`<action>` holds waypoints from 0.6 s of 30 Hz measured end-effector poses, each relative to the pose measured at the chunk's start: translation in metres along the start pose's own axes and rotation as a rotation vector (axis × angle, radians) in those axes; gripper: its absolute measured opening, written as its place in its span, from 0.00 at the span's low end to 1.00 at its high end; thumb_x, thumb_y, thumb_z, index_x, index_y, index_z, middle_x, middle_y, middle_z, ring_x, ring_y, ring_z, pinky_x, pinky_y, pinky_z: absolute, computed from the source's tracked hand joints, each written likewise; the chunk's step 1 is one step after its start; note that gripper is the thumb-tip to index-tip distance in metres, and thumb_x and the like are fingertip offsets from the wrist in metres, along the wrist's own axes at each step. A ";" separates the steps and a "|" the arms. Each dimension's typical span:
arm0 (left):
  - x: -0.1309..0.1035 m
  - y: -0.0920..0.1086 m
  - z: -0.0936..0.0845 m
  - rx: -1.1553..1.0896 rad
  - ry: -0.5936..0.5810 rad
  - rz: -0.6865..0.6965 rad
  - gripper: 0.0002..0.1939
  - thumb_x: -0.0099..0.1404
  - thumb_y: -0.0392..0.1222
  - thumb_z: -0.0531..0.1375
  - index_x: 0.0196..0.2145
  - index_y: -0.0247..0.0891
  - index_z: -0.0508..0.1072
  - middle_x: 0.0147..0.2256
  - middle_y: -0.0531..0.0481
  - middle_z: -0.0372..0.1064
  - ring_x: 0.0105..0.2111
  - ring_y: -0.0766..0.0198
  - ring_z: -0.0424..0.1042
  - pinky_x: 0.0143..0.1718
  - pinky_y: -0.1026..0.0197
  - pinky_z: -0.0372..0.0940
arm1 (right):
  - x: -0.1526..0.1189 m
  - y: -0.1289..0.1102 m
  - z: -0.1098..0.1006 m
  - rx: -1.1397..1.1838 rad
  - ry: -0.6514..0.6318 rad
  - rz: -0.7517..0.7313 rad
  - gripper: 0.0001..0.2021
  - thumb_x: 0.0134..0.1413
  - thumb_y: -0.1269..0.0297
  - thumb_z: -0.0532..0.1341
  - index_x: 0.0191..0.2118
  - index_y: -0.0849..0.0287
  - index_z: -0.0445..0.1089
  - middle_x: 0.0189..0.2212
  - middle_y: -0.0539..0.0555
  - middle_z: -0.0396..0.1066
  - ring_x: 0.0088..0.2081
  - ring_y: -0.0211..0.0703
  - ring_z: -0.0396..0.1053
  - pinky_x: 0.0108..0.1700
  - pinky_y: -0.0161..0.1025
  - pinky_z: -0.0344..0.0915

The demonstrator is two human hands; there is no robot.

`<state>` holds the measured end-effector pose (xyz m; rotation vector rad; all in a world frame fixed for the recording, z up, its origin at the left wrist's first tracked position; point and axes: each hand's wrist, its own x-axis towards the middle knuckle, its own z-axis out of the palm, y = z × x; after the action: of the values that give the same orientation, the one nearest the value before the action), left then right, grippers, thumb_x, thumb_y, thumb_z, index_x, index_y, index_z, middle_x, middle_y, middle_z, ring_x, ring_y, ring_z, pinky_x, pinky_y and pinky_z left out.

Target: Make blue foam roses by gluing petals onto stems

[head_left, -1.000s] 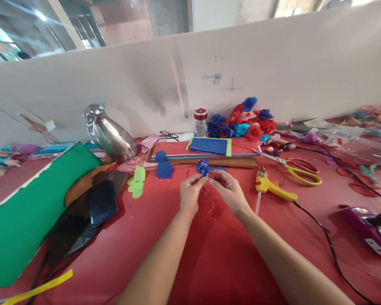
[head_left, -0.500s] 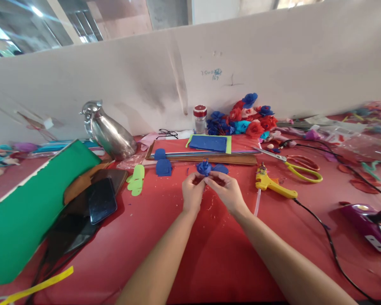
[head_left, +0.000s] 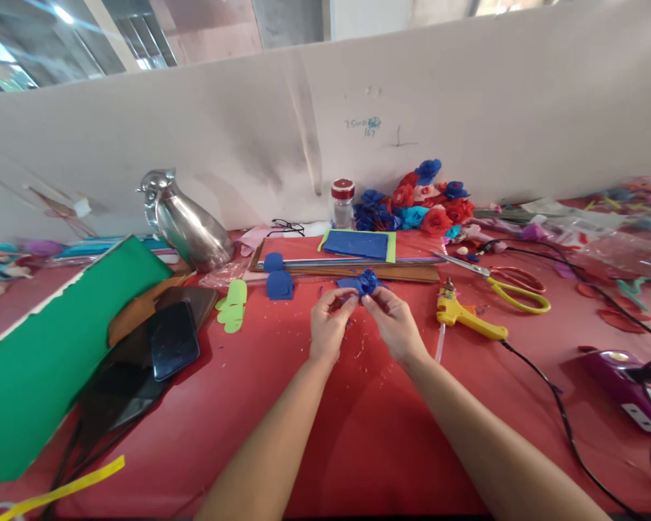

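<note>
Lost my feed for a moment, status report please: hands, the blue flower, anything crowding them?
Left hand and right hand both pinch the blue flower, raised off the red table. Yellow glue gun lies right of the hands, apart from them.

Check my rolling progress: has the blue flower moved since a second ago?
Yes. The blue flower shifted right along the wooden board, toward the glue gun.

Flower [head_left: 366, 281] between both hands, glue gun [head_left: 466, 317] right, jug [head_left: 187, 226] far left, scissors [head_left: 499, 282] behind glue gun
</note>
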<state>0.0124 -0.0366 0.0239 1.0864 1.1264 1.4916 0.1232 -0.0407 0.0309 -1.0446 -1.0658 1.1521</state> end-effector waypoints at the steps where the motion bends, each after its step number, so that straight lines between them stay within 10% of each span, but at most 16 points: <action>1: 0.000 0.000 -0.001 0.000 -0.023 0.013 0.10 0.53 0.44 0.64 0.32 0.39 0.77 0.34 0.49 0.73 0.36 0.63 0.70 0.43 0.61 0.63 | -0.001 -0.001 0.001 0.008 -0.002 0.004 0.13 0.41 0.52 0.65 0.30 0.57 0.72 0.29 0.51 0.74 0.36 0.42 0.69 0.43 0.40 0.62; 12: 0.003 0.003 -0.006 -0.195 -0.248 -0.099 0.11 0.50 0.48 0.67 0.29 0.39 0.79 0.36 0.47 0.74 0.42 0.58 0.69 0.50 0.56 0.59 | 0.003 -0.009 -0.008 0.022 -0.101 0.102 0.16 0.34 0.51 0.70 0.23 0.58 0.69 0.23 0.48 0.69 0.28 0.38 0.64 0.36 0.37 0.60; 18: 0.006 0.004 -0.006 -0.087 -0.159 -0.061 0.09 0.53 0.47 0.65 0.30 0.40 0.79 0.29 0.51 0.73 0.34 0.63 0.68 0.44 0.61 0.60 | 0.000 -0.022 -0.014 0.071 -0.048 -0.050 0.12 0.42 0.56 0.67 0.32 0.54 0.68 0.29 0.48 0.69 0.33 0.38 0.64 0.38 0.36 0.60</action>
<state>0.0046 -0.0326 0.0277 1.0811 0.9677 1.3688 0.1405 -0.0440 0.0495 -0.9342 -1.0746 1.1715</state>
